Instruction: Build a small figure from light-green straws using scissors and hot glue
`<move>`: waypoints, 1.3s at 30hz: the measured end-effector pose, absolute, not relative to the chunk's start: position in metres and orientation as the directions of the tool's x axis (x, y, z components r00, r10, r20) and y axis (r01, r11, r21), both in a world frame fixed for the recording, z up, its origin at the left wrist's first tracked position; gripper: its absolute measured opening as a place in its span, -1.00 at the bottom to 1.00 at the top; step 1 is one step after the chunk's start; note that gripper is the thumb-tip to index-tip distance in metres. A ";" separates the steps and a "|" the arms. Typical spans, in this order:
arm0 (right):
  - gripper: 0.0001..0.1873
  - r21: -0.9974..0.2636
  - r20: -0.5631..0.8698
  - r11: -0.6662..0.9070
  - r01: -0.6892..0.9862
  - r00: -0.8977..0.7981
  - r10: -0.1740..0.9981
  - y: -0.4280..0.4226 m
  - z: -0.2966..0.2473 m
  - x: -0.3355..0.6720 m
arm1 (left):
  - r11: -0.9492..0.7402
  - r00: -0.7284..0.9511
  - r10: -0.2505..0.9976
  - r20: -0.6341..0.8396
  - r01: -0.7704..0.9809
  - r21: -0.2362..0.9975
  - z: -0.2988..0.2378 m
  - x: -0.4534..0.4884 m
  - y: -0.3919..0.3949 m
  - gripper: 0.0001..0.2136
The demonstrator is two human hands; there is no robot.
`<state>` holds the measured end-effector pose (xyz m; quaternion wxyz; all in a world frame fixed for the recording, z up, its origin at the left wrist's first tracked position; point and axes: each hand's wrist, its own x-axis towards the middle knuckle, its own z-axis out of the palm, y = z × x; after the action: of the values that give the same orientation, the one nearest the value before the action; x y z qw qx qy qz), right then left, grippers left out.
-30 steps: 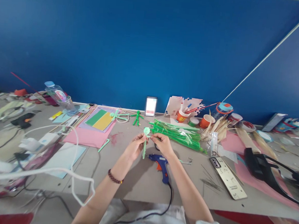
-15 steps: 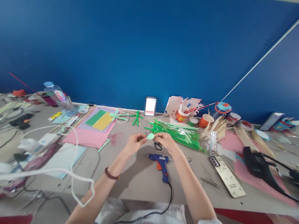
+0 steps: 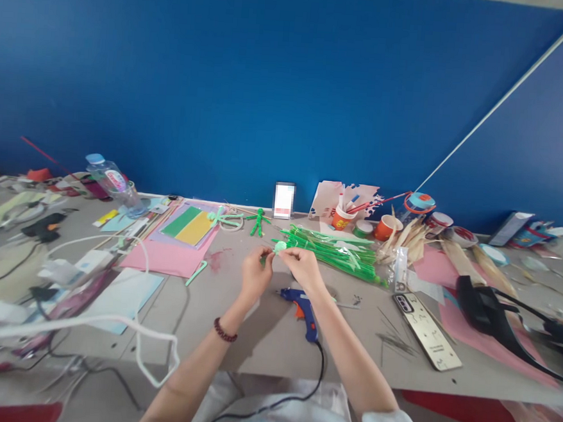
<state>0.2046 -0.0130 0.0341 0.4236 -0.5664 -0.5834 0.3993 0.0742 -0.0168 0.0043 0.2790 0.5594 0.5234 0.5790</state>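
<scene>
head: left hand (image 3: 255,272), right hand (image 3: 301,268) pinch mint coil (image 3: 279,246); bottle (image 3: 112,182) unreadable.

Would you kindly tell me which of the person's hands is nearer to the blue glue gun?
Right. The right hand sits just beyond the blue glue gun; the left hand is farther off, to its left. Both pinch a green piece.

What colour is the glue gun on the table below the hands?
The glue gun is blue with an orange trigger, seen in the head view.

The green coil (image 3: 279,246) rose, perhaps turned.
</scene>
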 end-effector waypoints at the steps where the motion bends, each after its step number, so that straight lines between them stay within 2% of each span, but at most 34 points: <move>1: -0.78 -0.933 0.070 0.063 0.354 0.009 0.997 -0.016 0.035 0.201 | -0.292 -0.248 0.908 0.338 0.202 0.935 0.005 0.075 -0.017 -0.97; 4: -0.82 -0.899 0.143 0.114 0.423 0.038 0.989 -0.025 0.037 0.191 | -0.235 -0.295 0.926 0.235 0.037 0.971 0.007 0.077 -0.015 -0.94; 9: -0.79 -0.813 0.297 0.244 0.529 0.017 0.955 -0.037 0.039 0.184 | -0.115 -0.239 0.970 0.047 -0.281 0.953 0.015 0.078 -0.011 -0.80; 15: -0.73 -0.618 0.455 0.337 0.710 -0.026 0.890 -0.041 0.046 0.189 | 0.026 -0.026 0.999 -0.047 -0.530 0.847 0.029 0.077 -0.011 -0.76; 20: -0.74 -0.616 0.464 0.340 0.710 -0.022 0.886 -0.038 0.045 0.199 | 0.174 0.135 0.984 -0.114 -0.624 0.762 0.035 0.079 -0.016 -0.81; 24: -0.75 -0.722 0.387 0.316 0.616 -0.020 0.922 -0.030 0.042 0.212 | 0.239 0.205 0.969 -0.139 -0.628 0.741 0.037 0.081 -0.021 -0.85; 30: -0.79 -0.864 0.279 0.265 0.429 -0.031 0.960 -0.016 0.046 0.231 | 0.221 0.161 0.975 -0.156 -0.576 0.787 0.033 0.080 -0.024 -0.84; 36: -0.80 -0.848 0.208 0.189 0.494 -0.017 0.978 -0.011 0.060 0.239 | -0.053 -0.017 0.999 0.051 -0.323 0.945 0.028 0.079 -0.022 -0.84; 39: -0.83 -0.795 0.240 0.186 0.577 0.018 0.971 -0.019 0.067 0.232 | -0.171 -0.124 0.981 0.152 -0.159 0.972 0.023 0.082 -0.019 -0.89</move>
<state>0.2319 -0.0192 0.0669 0.4021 -0.5893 -0.6567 0.2446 0.0819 -0.0194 0.0230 0.4699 0.4662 0.4404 0.6066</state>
